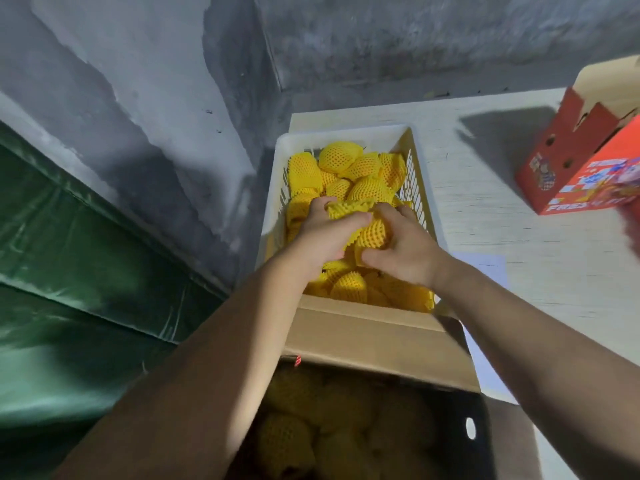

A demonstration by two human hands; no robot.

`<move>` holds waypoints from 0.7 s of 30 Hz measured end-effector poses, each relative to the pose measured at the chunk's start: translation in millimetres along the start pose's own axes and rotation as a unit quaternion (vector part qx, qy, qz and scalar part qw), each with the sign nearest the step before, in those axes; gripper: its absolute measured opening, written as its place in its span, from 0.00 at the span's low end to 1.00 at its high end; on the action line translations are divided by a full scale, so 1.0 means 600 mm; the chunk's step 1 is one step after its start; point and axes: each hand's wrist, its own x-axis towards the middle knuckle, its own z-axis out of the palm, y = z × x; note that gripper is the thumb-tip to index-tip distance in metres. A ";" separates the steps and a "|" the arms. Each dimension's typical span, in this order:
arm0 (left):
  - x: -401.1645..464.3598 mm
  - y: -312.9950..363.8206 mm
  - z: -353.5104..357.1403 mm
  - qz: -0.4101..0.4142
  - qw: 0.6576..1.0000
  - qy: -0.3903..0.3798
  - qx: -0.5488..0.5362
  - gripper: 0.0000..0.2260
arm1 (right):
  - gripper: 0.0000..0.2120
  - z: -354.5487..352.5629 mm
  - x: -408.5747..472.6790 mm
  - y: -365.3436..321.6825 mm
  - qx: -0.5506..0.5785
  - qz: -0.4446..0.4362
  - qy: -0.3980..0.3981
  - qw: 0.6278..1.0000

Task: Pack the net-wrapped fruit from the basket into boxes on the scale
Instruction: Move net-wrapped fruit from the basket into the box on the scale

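Observation:
A white slatted basket (349,135) on the table holds several fruits in yellow foam nets. Both my hands reach into it. My left hand (323,233) and my right hand (403,252) together grip one net-wrapped fruit (372,232) above the pile, fingers curled round it from either side. Nearer to me stands an open cardboard box (374,341) with its flap folded toward the basket. Several wrapped fruits lie in shadow inside it. The scale under the box is hidden.
A red printed carton (585,171) stands open at the table's far right. A pale sheet (485,268) lies right of the box. Grey concrete wall and floor lie beyond the basket, and a dark green tarpaulin (69,254) covers something on the left.

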 end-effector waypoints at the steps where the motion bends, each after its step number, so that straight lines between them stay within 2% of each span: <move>1: -0.021 0.011 -0.005 -0.004 0.997 -0.005 -0.070 0.21 | 0.30 -0.018 -0.008 -0.019 0.001 -0.002 -0.006 1.000; 3: -0.070 0.032 -0.013 -0.018 0.972 -0.029 -0.234 0.09 | 0.22 -0.051 -0.033 -0.058 0.006 -0.020 -0.005 1.000; 5: -0.121 0.039 -0.020 0.001 0.943 -0.030 -0.333 0.11 | 0.17 -0.073 -0.065 -0.097 0.024 -0.053 0.016 0.998; 8: -0.196 0.025 -0.030 0.043 0.929 -0.008 -0.366 0.14 | 0.13 -0.084 -0.120 -0.155 0.022 -0.105 0.039 0.993; 12: -0.302 -0.004 -0.059 0.081 0.924 0.036 -0.371 0.33 | 0.17 -0.065 -0.204 -0.225 0.028 -0.149 0.026 0.988; 14: -0.347 -0.028 -0.075 0.087 0.937 0.069 -0.332 0.36 | 0.18 -0.042 -0.249 -0.250 0.065 -0.144 0.024 0.987; 16: -0.384 -0.056 -0.090 0.067 0.948 0.074 -0.303 0.30 | 0.20 -0.010 -0.290 -0.264 0.087 -0.131 0.005 0.988; 19: -0.419 -0.098 -0.114 0.028 0.938 0.089 -0.333 0.12 | 0.21 0.043 -0.344 -0.262 0.069 -0.094 -0.015 0.993; 21: -0.437 -0.122 -0.127 0.022 0.931 0.087 -0.354 0.08 | 0.21 0.082 -0.376 -0.253 0.102 -0.065 -0.046 0.992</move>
